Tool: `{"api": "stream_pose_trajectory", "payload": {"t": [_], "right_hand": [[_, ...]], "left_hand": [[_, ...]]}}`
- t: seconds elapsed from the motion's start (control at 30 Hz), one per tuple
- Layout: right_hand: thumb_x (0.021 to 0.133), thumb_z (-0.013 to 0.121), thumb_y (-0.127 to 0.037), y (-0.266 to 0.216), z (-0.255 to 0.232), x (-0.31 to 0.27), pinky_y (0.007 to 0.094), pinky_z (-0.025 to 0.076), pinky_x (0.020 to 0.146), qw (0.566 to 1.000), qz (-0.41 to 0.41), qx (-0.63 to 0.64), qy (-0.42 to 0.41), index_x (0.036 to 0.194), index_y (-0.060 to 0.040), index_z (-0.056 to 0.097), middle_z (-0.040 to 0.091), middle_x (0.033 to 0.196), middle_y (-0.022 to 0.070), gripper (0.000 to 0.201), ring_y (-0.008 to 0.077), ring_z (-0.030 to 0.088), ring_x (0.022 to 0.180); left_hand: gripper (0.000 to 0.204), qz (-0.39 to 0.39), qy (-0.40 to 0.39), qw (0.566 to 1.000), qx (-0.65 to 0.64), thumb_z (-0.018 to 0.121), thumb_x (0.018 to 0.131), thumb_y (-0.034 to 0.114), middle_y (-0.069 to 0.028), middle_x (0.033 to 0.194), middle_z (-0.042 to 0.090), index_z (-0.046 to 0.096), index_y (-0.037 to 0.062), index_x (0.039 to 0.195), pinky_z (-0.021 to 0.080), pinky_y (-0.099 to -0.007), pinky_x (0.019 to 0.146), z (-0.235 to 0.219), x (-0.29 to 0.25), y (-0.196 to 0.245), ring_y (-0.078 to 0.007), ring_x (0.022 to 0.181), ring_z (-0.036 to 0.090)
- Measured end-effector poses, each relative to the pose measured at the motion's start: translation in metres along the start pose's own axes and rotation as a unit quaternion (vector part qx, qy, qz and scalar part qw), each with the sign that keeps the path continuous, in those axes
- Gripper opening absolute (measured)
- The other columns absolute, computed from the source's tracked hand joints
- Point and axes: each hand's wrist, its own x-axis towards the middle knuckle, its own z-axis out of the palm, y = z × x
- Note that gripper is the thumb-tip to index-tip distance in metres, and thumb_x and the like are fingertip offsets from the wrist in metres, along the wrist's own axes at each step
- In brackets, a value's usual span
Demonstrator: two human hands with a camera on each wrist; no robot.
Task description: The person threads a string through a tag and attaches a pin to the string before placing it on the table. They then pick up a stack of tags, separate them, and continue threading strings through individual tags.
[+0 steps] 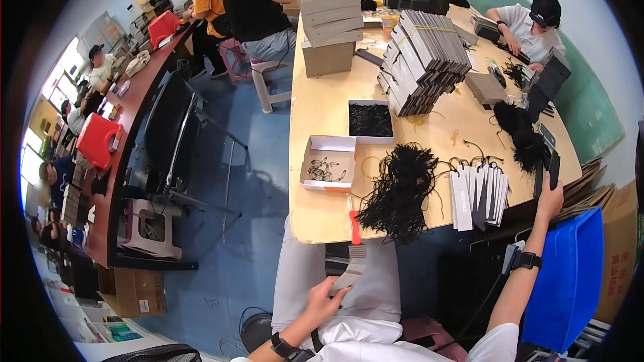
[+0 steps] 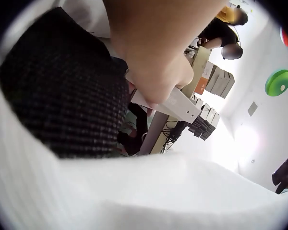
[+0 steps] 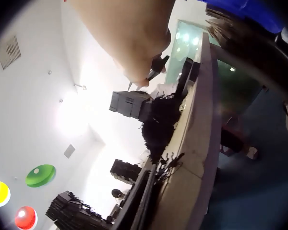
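My left hand (image 1: 325, 302) holds a small stack of pale grey tags (image 1: 355, 269) over my lap, close to the table's front edge. In the left wrist view a light tag (image 2: 182, 106) with a small hole sticks out past the fingers. Over at the table's right corner, my right hand (image 1: 552, 200) grips a dark flat strip (image 1: 555, 167); the right wrist view shows its black end (image 3: 158, 67) beyond the fingers. Left of that hand, a fanned row of white and dark tags (image 1: 463, 200) with black cords lies along the edge. Black cord bundles (image 1: 526, 137) lie just beyond it.
A heap of black cords (image 1: 402, 191) is before me, beside a white box (image 1: 308, 173) of small metal pieces and another box (image 1: 371, 139) of black bits. Tall tag stacks (image 1: 429, 60) stand behind. A blue bin (image 1: 563, 275) is at right. People sit around.
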Motion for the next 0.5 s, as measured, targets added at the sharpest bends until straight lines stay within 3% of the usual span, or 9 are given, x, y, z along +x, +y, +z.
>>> {"api": "stream_pose_trajectory", "payload": {"t": [0.1, 0.13, 0.2, 0.27, 0.33, 0.4, 0.47, 0.5], "right_hand": [[0.089, 0.057, -0.047, -0.013, -0.025, -0.024, 0.0415, 0.047, 0.086, 0.996, -0.012, 0.09, -0.018, 0.117, 0.0011, 0.06, 0.062, 0.114, 0.0197, 0.056, 0.0356, 0.06, 0.1], [0.089, 0.06, -0.036, -0.012, -0.028, -0.034, 0.0389, 0.045, 0.088, 0.968, -0.041, 0.24, -0.052, 0.118, 0.0026, 0.058, 0.062, 0.113, 0.0167, 0.048, 0.0307, 0.06, 0.101], [0.089, 0.064, -0.015, -0.006, -0.035, -0.062, 0.0338, 0.043, 0.093, 0.842, -0.095, 0.518, -0.116, 0.119, 0.0056, 0.055, 0.062, 0.11, 0.0106, 0.037, 0.0208, 0.058, 0.102], [0.084, 0.068, -0.009, -0.011, -0.051, -0.116, 0.0324, 0.043, 0.092, 0.766, -0.053, 0.609, -0.201, 0.126, 0.0017, 0.051, 0.058, 0.113, 0.0083, 0.047, 0.0176, 0.055, 0.104], [0.076, 0.073, -0.003, -0.02, -0.067, -0.181, 0.0287, 0.043, 0.092, 0.727, 0.033, 0.644, -0.236, 0.126, 0.0014, 0.049, 0.055, 0.119, 0.0089, 0.056, 0.0138, 0.053, 0.107], [0.066, 0.078, 0.001, -0.023, -0.072, -0.236, 0.0257, 0.046, 0.086, 0.744, 0.049, 0.59, -0.311, 0.117, 0.0013, 0.053, 0.06, 0.11, 0.0068, 0.057, 0.0121, 0.056, 0.1], [0.065, 0.08, 0.003, -0.036, -0.086, -0.264, 0.0281, 0.051, 0.078, 0.686, -0.103, 0.52, -0.498, 0.109, 0.0003, 0.054, 0.064, 0.096, 0.0068, 0.052, 0.0141, 0.061, 0.087], [0.066, 0.08, 0.003, -0.043, -0.083, -0.284, 0.0285, 0.051, 0.074, 0.675, -0.114, 0.535, -0.494, 0.106, -0.0001, 0.053, 0.064, 0.09, 0.0067, 0.048, 0.0142, 0.062, 0.082]], "left_hand": [[0.025, 0.015, 0.003, 1.0, 0.001, 0.069, 0.083, 0.009, -0.0152, 0.088, 0.069, 0.06, 0.0008, 0.105, 0.052, -0.0306, 0.066, 0.004, -0.004, -0.007, -0.0245, 0.078, 0.069], [0.024, 0.02, 0.004, 1.0, -0.005, 0.068, 0.084, 0.009, -0.0157, 0.088, 0.069, 0.06, 0.0009, 0.105, 0.052, -0.0312, 0.065, 0.005, -0.005, -0.007, -0.0262, 0.078, 0.069], [0.024, 0.02, 0.003, 1.0, -0.002, 0.068, 0.084, 0.01, -0.0161, 0.087, 0.068, 0.06, 0.0009, 0.104, 0.052, -0.032, 0.064, 0.006, -0.006, -0.005, -0.0276, 0.077, 0.069], [0.024, 0.019, 0.003, 1.0, 0.001, 0.068, 0.084, 0.011, -0.0166, 0.087, 0.068, 0.06, 0.0009, 0.104, 0.052, -0.0328, 0.064, 0.007, -0.006, -0.004, -0.0289, 0.077, 0.069], [0.023, 0.021, 0.025, 0.999, 0.008, 0.068, 0.084, 0.012, -0.0177, 0.086, 0.068, 0.06, 0.0014, 0.102, 0.051, -0.034, 0.062, 0.01, -0.002, -0.006, -0.031, 0.077, 0.068], [0.022, 0.023, 0.033, 0.999, 0.015, 0.068, 0.084, 0.012, -0.018, 0.087, 0.068, 0.059, 0.0015, 0.1, 0.051, -0.0341, 0.063, 0.01, 0.005, -0.006, -0.0318, 0.078, 0.068], [0.021, 0.022, 0.041, 0.999, 0.024, 0.068, 0.084, 0.012, -0.0182, 0.087, 0.068, 0.059, 0.0016, 0.099, 0.051, -0.0342, 0.063, 0.01, 0.007, -0.008, -0.0326, 0.079, 0.068], [0.02, -0.003, 0.025, 1.0, -0.006, 0.068, 0.083, 0.012, -0.0174, 0.087, 0.067, 0.059, 0.0016, 0.098, 0.05, -0.0323, 0.064, 0.009, 0.008, -0.01, -0.0301, 0.078, 0.068]]}}
